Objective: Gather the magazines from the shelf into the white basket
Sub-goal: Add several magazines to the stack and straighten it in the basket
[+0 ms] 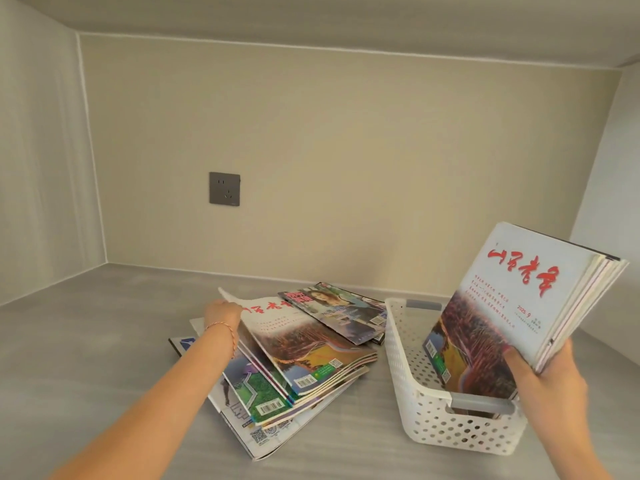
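A bundle of magazines [533, 306] is being gripped at its lower corner by the right hand [543, 382], its bottom edge being held tilted inside the white basket [433, 420]; the top magazine [304, 337] of a fanned pile [277, 386] on the grey shelf [104, 341] is being lifted at its far edge by the left hand [223, 313], fingers hidden behind the cover; a slide across the pile is being risked, the covers looking glossy; the bundle may splay, being pinched at one corner only.
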